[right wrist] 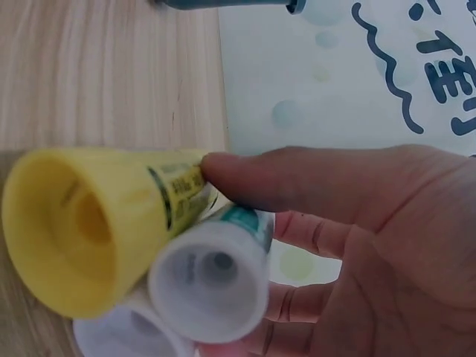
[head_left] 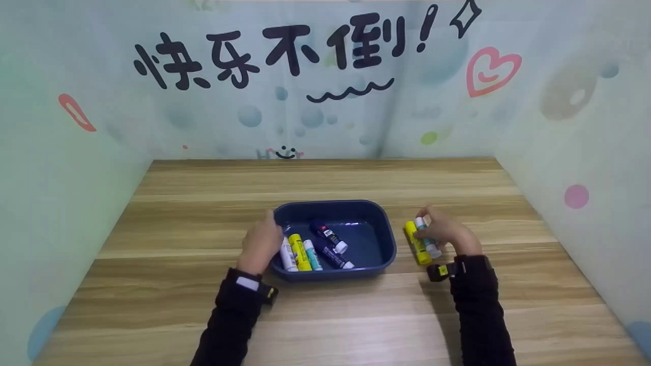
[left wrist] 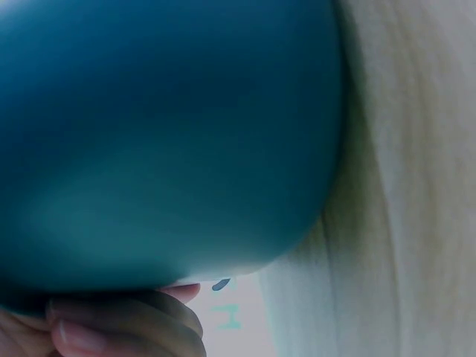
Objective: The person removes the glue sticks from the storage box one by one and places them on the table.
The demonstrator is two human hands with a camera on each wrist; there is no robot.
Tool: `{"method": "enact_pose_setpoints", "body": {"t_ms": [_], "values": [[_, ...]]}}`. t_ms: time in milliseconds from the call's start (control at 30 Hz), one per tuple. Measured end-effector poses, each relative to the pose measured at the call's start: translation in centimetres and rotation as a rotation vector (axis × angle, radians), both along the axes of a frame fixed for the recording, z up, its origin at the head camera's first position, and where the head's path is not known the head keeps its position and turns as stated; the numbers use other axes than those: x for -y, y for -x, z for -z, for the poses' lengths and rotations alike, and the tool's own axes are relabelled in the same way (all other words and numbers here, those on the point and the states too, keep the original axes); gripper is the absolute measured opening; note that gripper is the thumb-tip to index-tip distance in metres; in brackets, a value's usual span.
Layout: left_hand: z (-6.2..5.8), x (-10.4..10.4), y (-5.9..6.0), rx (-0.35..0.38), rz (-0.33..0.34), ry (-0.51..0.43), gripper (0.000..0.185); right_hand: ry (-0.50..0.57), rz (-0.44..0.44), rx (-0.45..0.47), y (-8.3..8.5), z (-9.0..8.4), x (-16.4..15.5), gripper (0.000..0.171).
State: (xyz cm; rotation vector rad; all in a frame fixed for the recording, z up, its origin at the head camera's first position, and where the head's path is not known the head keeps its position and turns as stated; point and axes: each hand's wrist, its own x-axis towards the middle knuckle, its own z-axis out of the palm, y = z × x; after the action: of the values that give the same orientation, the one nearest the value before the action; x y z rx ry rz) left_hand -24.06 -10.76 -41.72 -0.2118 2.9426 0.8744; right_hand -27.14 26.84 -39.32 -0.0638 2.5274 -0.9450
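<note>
A dark blue plastic tub (head_left: 330, 275) stands on the table with several glue sticks inside. At its left end my left hand (head_left: 260, 243) holds the rim; the left wrist view shows curled fingers (left wrist: 126, 327) against the tub wall (left wrist: 171, 171). To the right of the tub, my right hand (head_left: 447, 233) grips a bundle of glue sticks. The bundle has a yellow glue stick (head_left: 418, 243) under the thumb and a white-and-teal glue stick (right wrist: 212, 279) beside it. Below them in the right wrist view shows another white glue stick (right wrist: 130, 331), partly hidden.
Inside the tub, a white glue stick (head_left: 288, 255), a yellow one (head_left: 300, 252) and a teal-and-white one (head_left: 313, 255) lie side by side at the left. Two dark blue glue sticks lie near the middle. A printed backdrop (head_left: 325, 127) stands behind the wooden table (head_left: 203, 178).
</note>
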Motion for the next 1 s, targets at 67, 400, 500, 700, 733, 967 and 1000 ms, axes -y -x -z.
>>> {"method": "enact_pose_setpoints", "body": {"t_ms": [67,400,500,700,733,967,1000], "values": [[0.01,0.01,-0.02,-0.002,-0.001,-0.003,0.045,-0.011,-0.006,-0.004,-0.02,0.03,0.02,0.044],[0.02,0.12,-0.04,-0.013,0.011,0.012,0.048,-0.027,-0.009,-0.019,0.08,0.39,-0.06,0.043],[0.08,0.11,-0.02,-0.012,0.010,0.011,0.048,-0.023,-0.017,-0.021,0.14,0.47,-0.10,0.043],[0.08,0.07,-0.08,-0.016,0.006,0.004,0.046,-0.014,-0.034,-0.004,0.09,0.36,-0.23,0.046],[0.07,0.06,-0.10,-0.019,0.007,0.004,0.045,-0.014,-0.032,0.003,0.08,0.31,-0.25,0.047],[-0.02,0.09,-0.09,-0.021,0.008,0.004,0.045,-0.028,-0.025,0.019,0.02,0.11,-0.43,0.054],[-0.03,0.10,-0.08,-0.019,0.008,0.001,0.045,-0.036,-0.034,0.011,-0.01,0.08,-0.44,0.054]]}}
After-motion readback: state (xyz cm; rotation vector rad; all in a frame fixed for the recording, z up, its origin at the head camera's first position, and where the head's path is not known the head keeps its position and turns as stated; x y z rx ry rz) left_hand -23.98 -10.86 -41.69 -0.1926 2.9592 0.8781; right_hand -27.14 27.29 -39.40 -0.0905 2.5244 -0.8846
